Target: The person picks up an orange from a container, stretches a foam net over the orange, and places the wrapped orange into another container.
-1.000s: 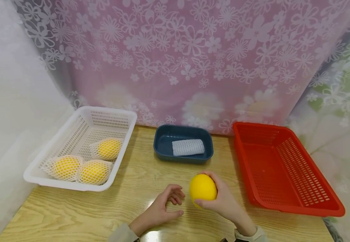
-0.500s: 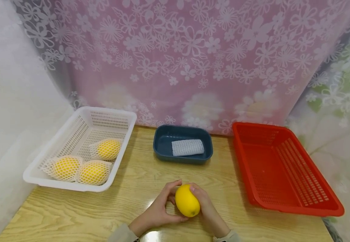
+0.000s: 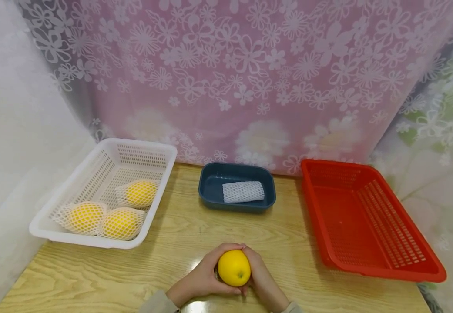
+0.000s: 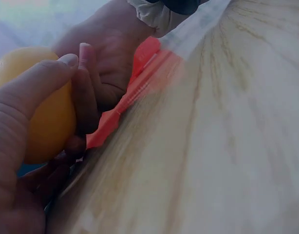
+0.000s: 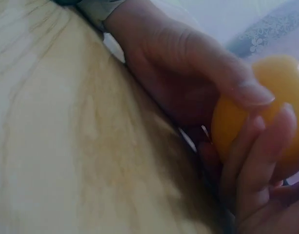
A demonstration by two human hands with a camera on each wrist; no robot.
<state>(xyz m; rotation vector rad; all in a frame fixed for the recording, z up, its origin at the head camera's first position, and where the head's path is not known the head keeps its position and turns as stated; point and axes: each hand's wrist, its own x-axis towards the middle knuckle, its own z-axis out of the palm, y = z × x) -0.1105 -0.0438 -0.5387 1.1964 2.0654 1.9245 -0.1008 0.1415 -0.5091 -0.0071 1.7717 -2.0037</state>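
Observation:
A yellow lemon (image 3: 234, 268) is held between both hands above the near middle of the table, its nubbed end facing the head camera. My left hand (image 3: 206, 274) wraps its left side; in the left wrist view the thumb (image 4: 40, 85) lies across the lemon (image 4: 49, 119). From the other side my right hand (image 3: 260, 274) holds it, with curled fingers against the peel, as the right wrist view shows its fingers (image 5: 259, 161) close to the left thumb (image 5: 237, 85). The lemon's underside is hidden.
At left, a white basket (image 3: 163, 174) contains several netted lemons (image 3: 120, 224). A dark blue tray (image 3: 210, 202) at the back middle holds a white foam net sleeve (image 3: 243, 191). The red basket (image 3: 320, 226) stands at right on the wooden table (image 3: 171, 230).
My right hand has brought the lemon leftward and nearer, into the left hand. The left fingers have come round it, and its end has turned toward the head camera.

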